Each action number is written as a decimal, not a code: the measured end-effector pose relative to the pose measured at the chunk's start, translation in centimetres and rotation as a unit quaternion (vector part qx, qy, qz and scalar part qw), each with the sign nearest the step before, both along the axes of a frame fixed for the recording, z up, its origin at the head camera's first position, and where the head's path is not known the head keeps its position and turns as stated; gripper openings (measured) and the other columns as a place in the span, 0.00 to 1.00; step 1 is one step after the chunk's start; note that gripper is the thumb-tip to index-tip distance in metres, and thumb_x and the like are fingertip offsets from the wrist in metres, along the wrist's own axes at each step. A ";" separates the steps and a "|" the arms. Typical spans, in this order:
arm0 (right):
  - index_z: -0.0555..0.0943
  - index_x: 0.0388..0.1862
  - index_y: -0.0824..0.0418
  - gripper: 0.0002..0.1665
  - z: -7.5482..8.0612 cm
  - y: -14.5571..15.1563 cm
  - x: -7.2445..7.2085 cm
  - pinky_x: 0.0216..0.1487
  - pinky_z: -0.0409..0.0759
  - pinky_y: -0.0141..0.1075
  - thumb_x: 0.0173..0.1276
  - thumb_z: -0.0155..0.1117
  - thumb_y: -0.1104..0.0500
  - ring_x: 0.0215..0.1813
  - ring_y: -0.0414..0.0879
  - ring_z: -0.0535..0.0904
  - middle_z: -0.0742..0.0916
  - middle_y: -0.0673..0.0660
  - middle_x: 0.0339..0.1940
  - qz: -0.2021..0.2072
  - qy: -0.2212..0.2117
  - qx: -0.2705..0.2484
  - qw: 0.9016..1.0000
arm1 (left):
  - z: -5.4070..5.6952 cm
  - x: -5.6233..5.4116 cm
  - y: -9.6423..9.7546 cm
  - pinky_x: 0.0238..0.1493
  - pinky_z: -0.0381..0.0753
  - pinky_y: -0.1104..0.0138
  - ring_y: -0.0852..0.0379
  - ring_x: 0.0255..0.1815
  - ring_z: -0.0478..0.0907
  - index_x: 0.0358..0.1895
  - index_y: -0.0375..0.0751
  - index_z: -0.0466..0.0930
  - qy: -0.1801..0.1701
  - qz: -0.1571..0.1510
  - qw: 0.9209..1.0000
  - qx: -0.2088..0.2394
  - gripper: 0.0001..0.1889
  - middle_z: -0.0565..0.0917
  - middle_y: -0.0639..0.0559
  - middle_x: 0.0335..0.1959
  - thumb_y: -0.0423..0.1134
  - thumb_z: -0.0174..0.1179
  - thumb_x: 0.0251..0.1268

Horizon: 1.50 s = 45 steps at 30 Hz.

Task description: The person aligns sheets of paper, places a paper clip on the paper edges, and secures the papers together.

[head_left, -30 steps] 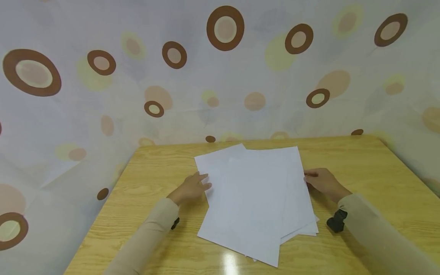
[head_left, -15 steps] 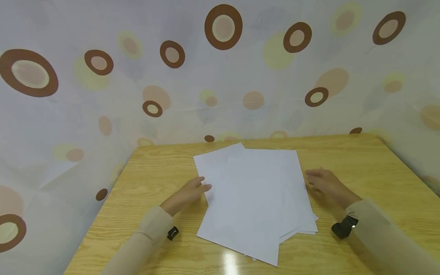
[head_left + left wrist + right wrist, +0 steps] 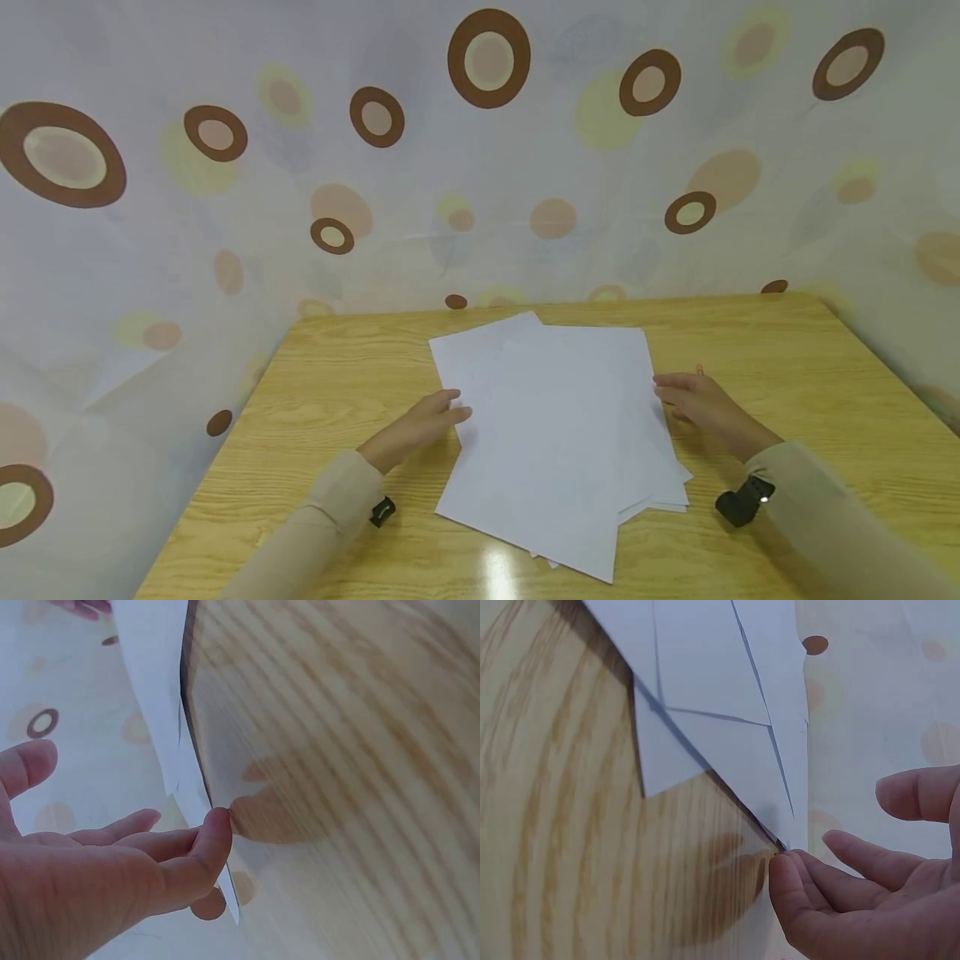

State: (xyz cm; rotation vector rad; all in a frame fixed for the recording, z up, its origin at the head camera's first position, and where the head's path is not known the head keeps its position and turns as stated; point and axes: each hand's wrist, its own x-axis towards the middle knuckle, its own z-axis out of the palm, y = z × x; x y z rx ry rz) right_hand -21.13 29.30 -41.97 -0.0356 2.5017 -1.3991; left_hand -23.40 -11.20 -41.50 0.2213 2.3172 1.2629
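Several white paper sheets [image 3: 555, 433] lie overlapping at different angles on the wooden table, their corners sticking out unevenly. At the left edge of the pile is my left hand [image 3: 412, 427], thumb and fingers apart; in the left wrist view its fingertips touch the paper edge [image 3: 150, 690]. Across the pile, my right hand [image 3: 708, 408] has its fingertips against the right edge. Seen from the right wrist, the fingers [image 3: 840, 881] meet the sheets' edge [image 3: 712, 660] while the thumb stays clear of it. Neither hand pinches a sheet.
The light wood tabletop [image 3: 337, 358] spreads around the pile. Behind it and along both sides hangs a pale sheet [image 3: 420, 192] patterned with brown rings and dots. A black wrist device [image 3: 744, 502] sits at the right wrist, another [image 3: 382, 511] at the left.
The right hand drew slightly off the paper edge, then came back against it. The sheet at left has shifted a little to the right, and the right-hand edge slightly left.
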 end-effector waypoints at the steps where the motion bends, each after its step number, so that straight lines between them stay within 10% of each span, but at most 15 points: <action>1: 0.58 0.69 0.79 0.34 0.0 0.0 0.0 0.60 0.75 0.46 0.79 0.42 0.52 0.69 0.66 0.64 0.65 0.76 0.68 0.001 0.001 -0.001 1.000 | 0.0 0.0 0.1 0.71 0.53 0.46 0.38 0.75 0.51 0.74 0.34 0.52 0.001 -0.001 1.000 -0.001 0.35 0.55 0.34 0.74 0.50 0.49 0.73; 28: 0.51 0.71 0.78 0.39 0.6 -0.9 1.3 0.64 0.66 0.58 0.78 0.44 0.48 0.70 0.71 0.59 0.60 0.78 0.70 0.042 0.049 -0.030 0.997 | -0.1 1.5 1.3 0.72 0.50 0.44 0.36 0.75 0.48 0.75 0.33 0.45 -0.017 0.005 0.999 0.027 0.37 0.51 0.33 0.75 0.48 0.50 0.72; 45: 0.49 0.70 0.81 0.38 0.5 -0.7 2.2 0.65 0.67 0.55 0.78 0.43 0.52 0.71 0.70 0.56 0.58 0.78 0.71 0.029 -0.041 -0.061 0.997 | 0.2 3.1 0.9 0.73 0.46 0.45 0.37 0.76 0.43 0.75 0.30 0.43 -0.036 -0.015 0.996 0.085 0.37 0.48 0.32 0.75 0.47 0.49 0.73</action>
